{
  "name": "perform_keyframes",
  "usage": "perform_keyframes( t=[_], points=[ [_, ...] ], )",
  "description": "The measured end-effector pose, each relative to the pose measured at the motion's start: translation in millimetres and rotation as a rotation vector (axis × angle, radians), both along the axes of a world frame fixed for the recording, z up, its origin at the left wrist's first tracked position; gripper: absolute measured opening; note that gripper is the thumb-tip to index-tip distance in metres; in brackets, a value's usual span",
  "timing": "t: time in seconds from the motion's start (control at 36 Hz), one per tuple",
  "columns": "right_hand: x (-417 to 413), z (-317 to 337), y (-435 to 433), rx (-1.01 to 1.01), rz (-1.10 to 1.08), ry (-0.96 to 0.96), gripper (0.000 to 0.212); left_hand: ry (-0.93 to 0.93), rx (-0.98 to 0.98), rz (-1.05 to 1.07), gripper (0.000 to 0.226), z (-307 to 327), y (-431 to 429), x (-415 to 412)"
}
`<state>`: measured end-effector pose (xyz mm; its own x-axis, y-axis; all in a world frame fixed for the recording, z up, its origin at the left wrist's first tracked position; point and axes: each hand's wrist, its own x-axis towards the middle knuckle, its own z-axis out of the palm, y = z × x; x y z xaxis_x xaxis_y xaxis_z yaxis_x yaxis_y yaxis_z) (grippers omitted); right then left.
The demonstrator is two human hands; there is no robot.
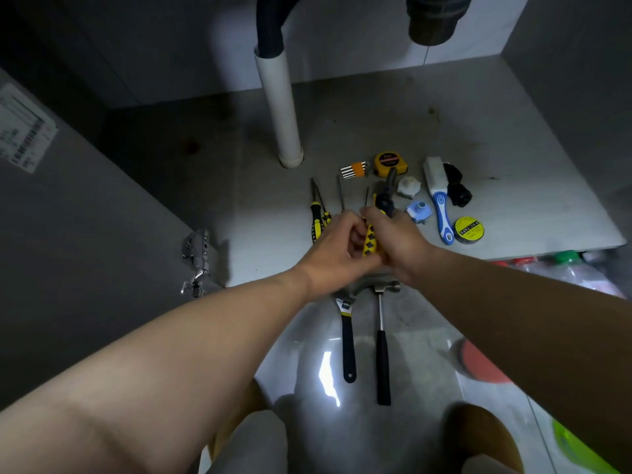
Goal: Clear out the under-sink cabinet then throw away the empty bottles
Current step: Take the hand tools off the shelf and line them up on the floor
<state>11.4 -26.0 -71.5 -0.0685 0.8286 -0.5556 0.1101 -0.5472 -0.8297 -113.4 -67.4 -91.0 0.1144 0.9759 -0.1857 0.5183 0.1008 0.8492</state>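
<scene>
Both my hands meet over the front edge of the cabinet floor (496, 138). My left hand (337, 246) and my right hand (398, 239) together grip yellow-and-black tool handles (370, 239), screwdrivers or pliers, with dark shafts poking out toward the back. Another yellow-black screwdriver (316, 213) lies just left of my left hand. Bottles with a green cap (566, 257) and a red cap (523, 261) lie on the room floor at the right, partly hidden by my right arm.
On the cabinet floor lie hex keys (354, 170), a yellow tape measure (390, 163), a white brush (437, 196), a tape roll (469, 229) and small plastic parts. A white drain pipe (280, 107) stands behind. A wrench (348, 336) and hammer (382, 347) lie outside.
</scene>
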Motion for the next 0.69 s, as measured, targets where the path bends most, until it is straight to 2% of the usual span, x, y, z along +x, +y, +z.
perform_keyframes(
  t=[0.06,0.08,0.17,0.28,0.36,0.47,0.56,0.61,0.69],
  points=[
    [6,-3,2,-0.009,-0.016,-0.036,0.042,-0.043,0.008,0.145,0.019,-3,4,-7],
    [10,-5,2,-0.023,-0.018,-0.036,0.047,0.002,0.016,0.221,0.013,-6,8,-13],
    [19,-15,-1,-0.027,0.02,-0.043,0.046,0.228,-0.013,0.368,0.024,-14,16,-33],
    [22,-23,-7,-0.017,0.103,-0.056,0.027,0.259,-0.179,0.462,0.044,-24,21,-41],
    [21,-30,-11,0.018,0.183,-0.099,0.017,0.33,-0.212,0.469,0.057,-27,25,-40],
    [21,-37,-19,0.025,0.292,-0.143,0.035,0.387,-0.236,0.469,0.04,-25,32,-36],
    [26,-41,-27,-0.048,0.43,-0.133,0.036,0.427,-0.32,0.446,0.038,-23,33,-36],
    [33,-42,-33,-0.127,0.58,-0.104,0.031,0.439,-0.328,0.42,0.038,-22,28,-38],
    [45,-46,-43,-0.296,0.816,-0.155,0.017,0.395,-0.332,0.35,0.025,-15,14,-44]
  ],
)
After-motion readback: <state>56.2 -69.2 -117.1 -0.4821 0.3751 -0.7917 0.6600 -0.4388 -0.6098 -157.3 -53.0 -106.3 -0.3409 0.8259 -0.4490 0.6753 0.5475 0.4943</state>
